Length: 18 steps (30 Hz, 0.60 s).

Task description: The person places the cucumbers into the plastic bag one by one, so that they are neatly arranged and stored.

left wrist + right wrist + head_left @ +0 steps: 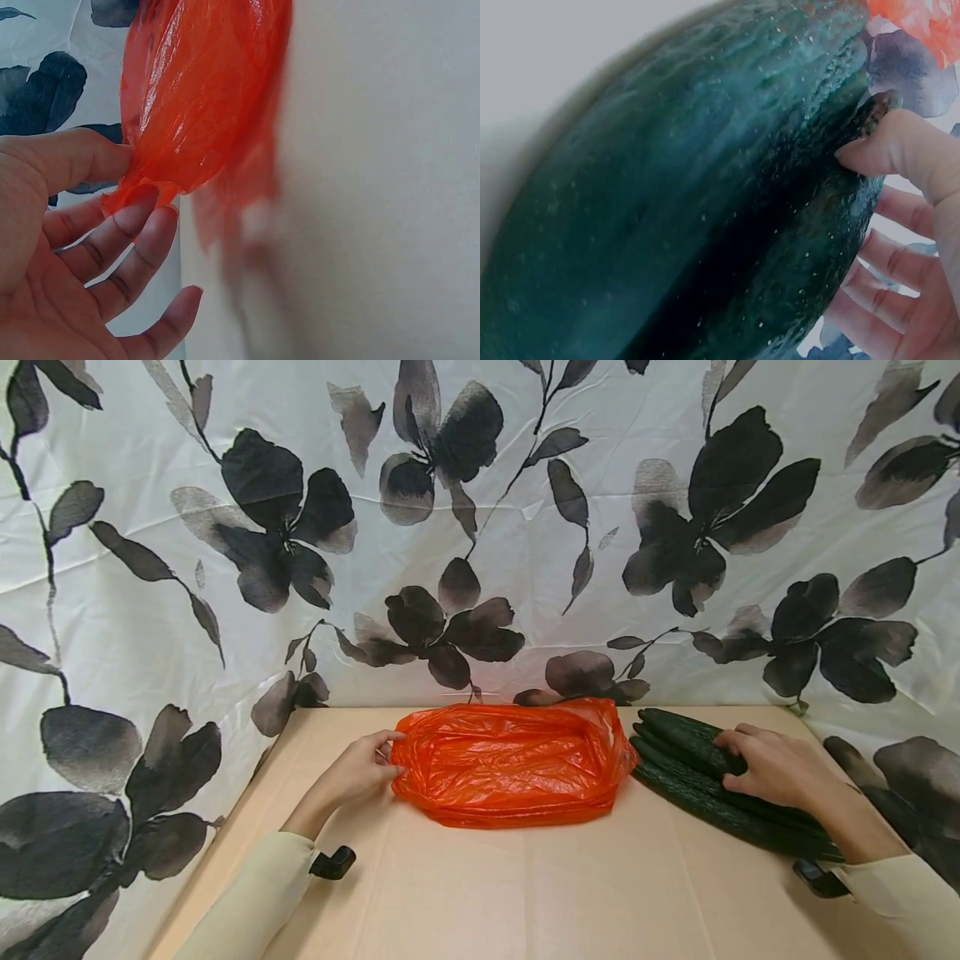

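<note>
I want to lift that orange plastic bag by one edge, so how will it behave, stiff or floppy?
Probably very floppy: the orange bag lies crumpled and wrinkled on the table. It looks thin and translucent, so likely light. The left hand pinches its edge, and the film bunches at the fingers, suggesting it will sag and fold.

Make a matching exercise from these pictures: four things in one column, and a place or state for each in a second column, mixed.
Things:
1. left hand
2. right hand
3. orange plastic bag
4. cucumbers

Places or states:
a. lies in the middle of the cardboard table
b. rests on the cucumbers
c. pinches the bag's edge
d. lie to the right of the bag

Pairs: 1-c, 2-b, 3-a, 4-d
</note>
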Each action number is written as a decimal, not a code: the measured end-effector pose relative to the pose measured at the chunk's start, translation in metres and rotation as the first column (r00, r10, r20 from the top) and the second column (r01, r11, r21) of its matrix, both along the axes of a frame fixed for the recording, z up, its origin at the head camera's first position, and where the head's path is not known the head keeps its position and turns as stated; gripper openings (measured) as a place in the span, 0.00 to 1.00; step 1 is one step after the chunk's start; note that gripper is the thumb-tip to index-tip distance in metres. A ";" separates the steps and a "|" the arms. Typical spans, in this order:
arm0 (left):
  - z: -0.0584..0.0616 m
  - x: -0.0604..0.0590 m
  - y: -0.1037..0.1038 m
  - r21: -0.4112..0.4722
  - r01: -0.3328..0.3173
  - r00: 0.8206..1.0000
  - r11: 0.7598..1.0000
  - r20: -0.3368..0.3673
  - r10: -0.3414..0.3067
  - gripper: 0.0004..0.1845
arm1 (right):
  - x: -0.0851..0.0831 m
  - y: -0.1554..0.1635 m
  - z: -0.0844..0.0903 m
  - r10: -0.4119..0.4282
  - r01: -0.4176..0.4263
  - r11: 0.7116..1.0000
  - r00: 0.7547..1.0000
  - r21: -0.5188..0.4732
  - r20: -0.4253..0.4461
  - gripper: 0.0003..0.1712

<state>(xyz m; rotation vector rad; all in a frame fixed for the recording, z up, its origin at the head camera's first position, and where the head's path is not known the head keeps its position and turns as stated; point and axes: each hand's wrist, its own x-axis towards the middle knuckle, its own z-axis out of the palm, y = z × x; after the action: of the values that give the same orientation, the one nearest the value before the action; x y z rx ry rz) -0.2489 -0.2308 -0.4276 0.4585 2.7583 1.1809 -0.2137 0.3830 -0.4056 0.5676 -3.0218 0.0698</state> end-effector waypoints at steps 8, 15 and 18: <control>-0.001 -0.001 0.000 0.002 0.011 1.000 1.000 -0.004 -0.011 0.29 | 0.001 0.007 0.011 0.037 -0.038 0.998 0.999 -0.053 -0.019 0.31; -0.001 -0.002 0.000 -0.005 0.000 1.000 1.000 0.012 0.000 0.29 | 0.000 0.007 0.025 0.103 -0.110 0.989 0.992 -0.103 -0.065 0.27; -0.002 -0.002 0.001 -0.005 0.003 1.000 1.000 0.004 -0.003 0.28 | 0.000 0.005 0.029 0.106 -0.112 0.988 0.993 -0.106 -0.057 0.27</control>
<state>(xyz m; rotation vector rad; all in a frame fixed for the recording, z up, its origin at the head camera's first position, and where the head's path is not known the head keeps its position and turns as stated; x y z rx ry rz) -0.2511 -0.2300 -0.4294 0.4596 2.7552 1.1728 -0.2137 0.3878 -0.3769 0.7119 -2.9134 0.2202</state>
